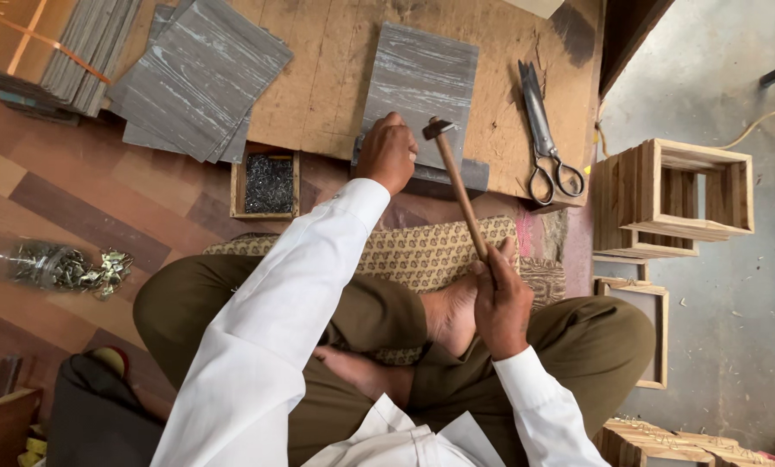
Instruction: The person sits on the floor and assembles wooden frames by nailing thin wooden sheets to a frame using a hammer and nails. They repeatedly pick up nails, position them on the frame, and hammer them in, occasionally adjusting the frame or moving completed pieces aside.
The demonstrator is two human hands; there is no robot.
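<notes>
The person sits cross-legged on a patterned mat [422, 251], looking straight down at the work. The right hand [501, 303] is wrapped tight around the lower end of the hammer [458, 186], fingers curled fully closed on the wooden handle, thumb lying along it. The handle runs up and to the left from that fist, and the small metal head sits just beside the left hand, above the near edge of the grey panel [422, 86].

The left hand [387, 154] is down at that same near edge of the panel, knuckles up, fingers bunched together and pressed onto the board. Whether they pinch a nail cannot be told from here; the fingertips are hidden under the hand. So the hammer head and the left fingers are near each other, the head a touch to the right, not touching.

The grey panel lies flat on the wooden workboard [327, 86], upright in the frame. Just to the left of the left hand, a small wooden box of dark nails [268, 183] sits at the board's edge. Further left lies a fanned stack of grey sheets [199, 73]. On the right of the panel, large metal scissors [545, 138] lie on the board, blades pointing away. Well apart on the concrete floor to the right stand open wooden frames [677, 195].
</notes>
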